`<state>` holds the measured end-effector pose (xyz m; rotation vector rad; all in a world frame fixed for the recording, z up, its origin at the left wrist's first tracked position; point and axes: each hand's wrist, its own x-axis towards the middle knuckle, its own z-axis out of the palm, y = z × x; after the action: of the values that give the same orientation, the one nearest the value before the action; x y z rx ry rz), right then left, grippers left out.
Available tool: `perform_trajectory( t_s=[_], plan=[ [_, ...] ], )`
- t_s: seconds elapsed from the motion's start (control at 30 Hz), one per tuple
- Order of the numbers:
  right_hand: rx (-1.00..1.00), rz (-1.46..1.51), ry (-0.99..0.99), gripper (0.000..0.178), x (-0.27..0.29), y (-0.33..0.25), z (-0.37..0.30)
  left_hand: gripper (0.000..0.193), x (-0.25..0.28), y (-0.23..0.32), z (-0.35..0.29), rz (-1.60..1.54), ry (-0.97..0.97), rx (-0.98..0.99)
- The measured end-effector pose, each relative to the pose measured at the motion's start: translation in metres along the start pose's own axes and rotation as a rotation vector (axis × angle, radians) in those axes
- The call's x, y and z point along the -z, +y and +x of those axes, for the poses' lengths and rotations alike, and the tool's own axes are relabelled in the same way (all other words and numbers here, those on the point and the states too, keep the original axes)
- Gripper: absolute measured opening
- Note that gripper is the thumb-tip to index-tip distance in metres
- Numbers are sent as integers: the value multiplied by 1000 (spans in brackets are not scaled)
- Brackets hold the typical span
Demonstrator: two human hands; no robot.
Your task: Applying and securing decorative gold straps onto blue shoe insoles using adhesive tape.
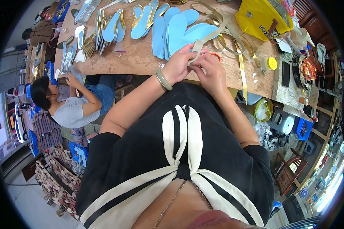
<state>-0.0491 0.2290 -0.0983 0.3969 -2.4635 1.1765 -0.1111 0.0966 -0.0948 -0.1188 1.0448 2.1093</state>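
Note:
A beige strip (197,49) of band material runs from the tabletop into my hands at the table's near edge. My left hand (176,64), a pale bangle on its wrist, is closed on the strip with the thumb on top. Fingers bent, my right hand (211,72) pinches at the strip's lower end; the fingertips partly hide it. Just beyond the right hand lies an orange ring-shaped handle (216,56), the rest of it hidden. Light blue sole-shaped pieces (176,34) lie in an overlapping pile beyond my left hand.
Gold strips (240,72) trail over the wooden table (137,63). Stacked blue soles with gold edges (111,28) stand at the far left. A yellow bag (262,19), a yellow-lidded jar (270,63) and a phone (285,73) are at right. Another person (70,107) sits at left, hands on work.

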Motion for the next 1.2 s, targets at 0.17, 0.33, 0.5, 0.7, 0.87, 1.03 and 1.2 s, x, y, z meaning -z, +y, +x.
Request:
perform_trajectory(
  t_s=[0.17, 0.33, 0.5, 0.7, 0.87, 1.03, 1.2],
  plan=[
    [-715, 828, -39, 11, -6, 20, 4, 39, 15, 4, 1, -69, -76, 33],
    [-801, 1037, -91, 13, -11, 25, 12, 41, 16, 13, -11, 513, -130, 13],
    [-809, 1024, -59, 12, -5, 36, 29, 35, 34, 33, -22, 373, -15, 26],
    [-816, 1190, -80, 11, -16, 33, 46, 29, 40, 39, -21, 560, 6, -120],
    [-832, 1201, -84, 13, -24, 33, 50, 21, 41, 43, -18, 472, 33, -110],
    [-833, 1210, -52, 13, -31, 28, 52, 16, 42, 49, -14, 549, 16, -72],
    [-792, 1239, 142, 16, -5, 69, 45, 13, 72, 60, -16, 585, 39, -63]
  ],
)
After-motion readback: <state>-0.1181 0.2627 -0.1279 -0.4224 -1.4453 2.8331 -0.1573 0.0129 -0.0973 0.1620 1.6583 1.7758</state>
